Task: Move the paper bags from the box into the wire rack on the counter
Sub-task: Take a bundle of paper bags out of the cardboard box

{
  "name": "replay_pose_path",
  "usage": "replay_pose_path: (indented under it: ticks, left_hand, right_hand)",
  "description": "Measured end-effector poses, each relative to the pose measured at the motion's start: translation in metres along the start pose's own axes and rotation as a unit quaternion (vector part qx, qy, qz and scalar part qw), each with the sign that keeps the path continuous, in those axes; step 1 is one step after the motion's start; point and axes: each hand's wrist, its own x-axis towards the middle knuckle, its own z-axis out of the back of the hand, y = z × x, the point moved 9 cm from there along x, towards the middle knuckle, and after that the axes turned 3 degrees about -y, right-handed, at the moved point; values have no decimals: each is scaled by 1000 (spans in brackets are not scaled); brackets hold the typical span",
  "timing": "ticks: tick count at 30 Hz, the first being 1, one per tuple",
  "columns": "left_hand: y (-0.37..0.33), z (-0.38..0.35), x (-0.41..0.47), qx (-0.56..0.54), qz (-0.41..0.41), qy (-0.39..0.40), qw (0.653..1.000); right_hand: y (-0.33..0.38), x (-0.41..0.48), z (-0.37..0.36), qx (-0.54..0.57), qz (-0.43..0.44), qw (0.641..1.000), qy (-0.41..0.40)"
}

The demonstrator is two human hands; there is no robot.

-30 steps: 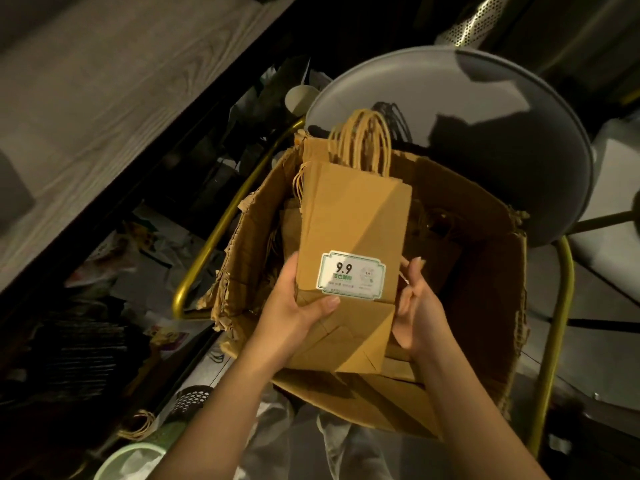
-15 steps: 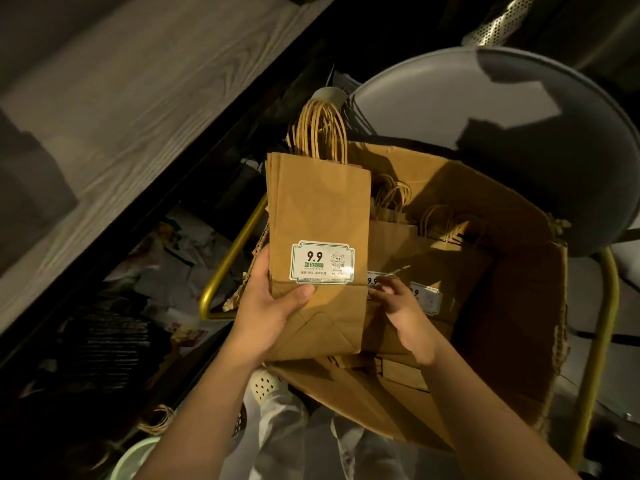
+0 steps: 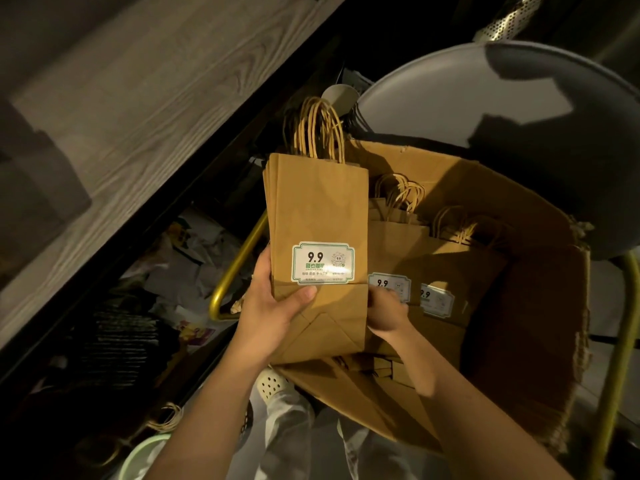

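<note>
Left hand (image 3: 273,313) grips the bag stack (image 3: 318,209) at its folded base, thumb in front just under the sticker (image 3: 322,262). Stack is upright over the box (image 3: 540,306) edge. Right hand (image 3: 386,311) is on the remaining bags (image 3: 457,268), fingertips hidden, so can't tell its grip. Likely light, floppy, slippery between sheets: pinch the stiff base.

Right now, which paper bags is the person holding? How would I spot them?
Find the big torn cardboard box. At its left edge, the left hand grips a flat bundle of brown bags. Unlike the bags lying inside, this bundle stands upright in the light, with its 9.9 sticker fully showing.
</note>
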Motion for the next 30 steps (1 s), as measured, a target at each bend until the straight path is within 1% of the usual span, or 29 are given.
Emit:
replay_pose_path:
  ticks: [1, 2, 6, 10, 13, 15, 20, 21, 22, 24, 25, 26, 28, 30]
  left_hand:
    - [0, 0, 0, 0, 1, -1, 1000]
    - [0, 0, 1, -1, 2, -2, 1000]
    - [0, -1, 1, 0, 2, 4, 1000]
    - [2, 0, 1, 1, 5, 1, 1000]
    - [2, 0, 1, 3, 3, -5, 1000]
    - [1, -1, 1, 0, 5, -10, 1000]
    - [2, -2, 1, -14, 10, -14, 1000]
    - [3, -1, 1, -15, 10, -13, 1000]
    - [3, -2, 1, -16, 10, -12, 1000]
    - [4, -2, 0, -19, 11, -14, 1000]
    - [3, -3, 1, -20, 11, -16, 1000]
    - [3, -3, 0, -19, 12, -17, 1000]
    - [1, -4, -1, -15, 9, -18, 1000]
    - [-3, -6, -1, -13, 4, -18, 1000]
  right_hand:
    - [-2, -1, 0, -64, 3, 998, -1]
    - [-5, -3, 1, -102, -3, 995, -2]
    - [-36, -11, 7, -143, -52, 988, -26]
    - [-78, -24, 23, -123, -136, 979, -87]
    - [-98, -26, 27, -76, -181, 976, -95]
    - [-103, -27, 27, -62, -192, 974, -99]
    - [-117, -28, 39, -121, -226, 957, -139]
    - [-119, -27, 41, -105, -227, 957, -149]
    - [-122, -27, 43, -60, -224, 959, -165]
    - [-124, -32, 46, 110, -215, 952, -189]
    - [-123, -36, 50, 192, -205, 939, -198]
    - [-119, -41, 56, 250, -186, 927, -207]
    - [-107, -54, 76, 283, -136, 920, -235]
    - [-97, -73, 101, 308, -95, 900, -293]
